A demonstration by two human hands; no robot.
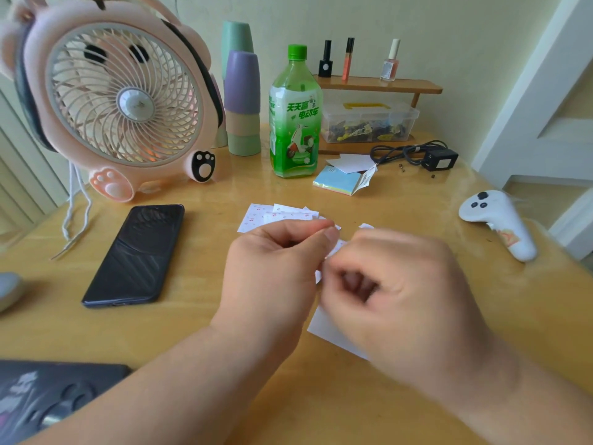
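My left hand (276, 261) and my right hand (401, 284) meet above the middle of the wooden table (199, 322). Both pinch a small piece of white patterned paper (335, 248) between them, and most of it is hidden by the fingers. My right hand is blurred. A white sheet (324, 329) lies on the table under my right hand. Several small white papers with a red print (276, 216) lie just beyond my left hand.
A black phone (138, 255) lies left. A pink fan (118, 91), stacked cups (242, 97) and a green bottle (295, 114) stand behind. Coloured sticky notes (340, 181), a clear box (369, 123), a black adapter (439, 159) and a white controller (500, 223) sit right.
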